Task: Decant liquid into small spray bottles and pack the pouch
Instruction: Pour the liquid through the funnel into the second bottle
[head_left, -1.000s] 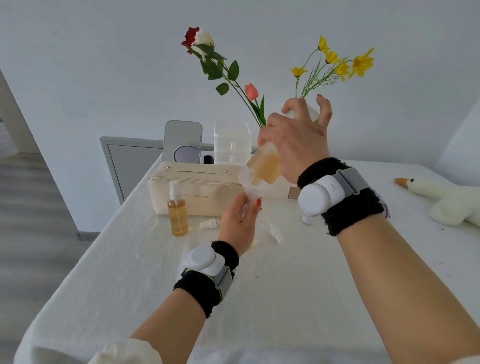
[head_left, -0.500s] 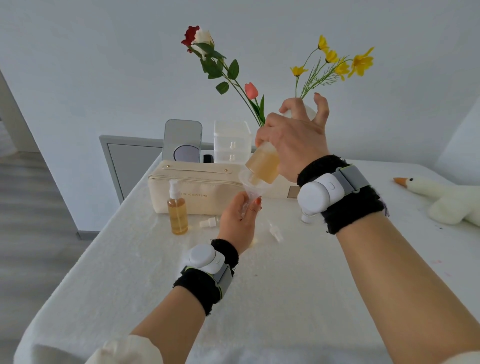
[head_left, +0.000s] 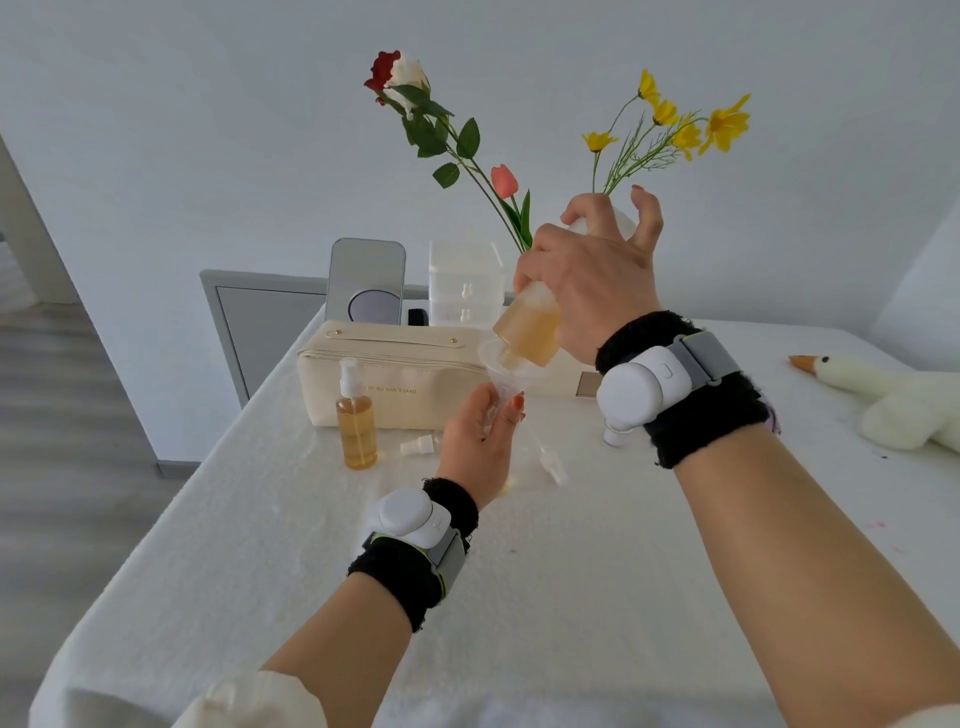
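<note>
Head: big bottle (head_left: 527, 332) of amber liquid tipped into funnel (head_left: 506, 376); spray bottle (head_left: 356, 431) full.

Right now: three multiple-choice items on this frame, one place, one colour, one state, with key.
1. The capped spray bottle stands: A) before the pouch B) inside the pouch C) beside the goose
2. The liquid in the tilted bottle is: A) blue B) amber C) green
3. The right hand holds that bottle: A) upright B) flat on the table C) mouth down into the funnel

1 A: it stands upright on the table at the pouch's front.
2 B: amber shows through its wall.
3 C: its neck sits in the funnel that the left hand holds.
</note>
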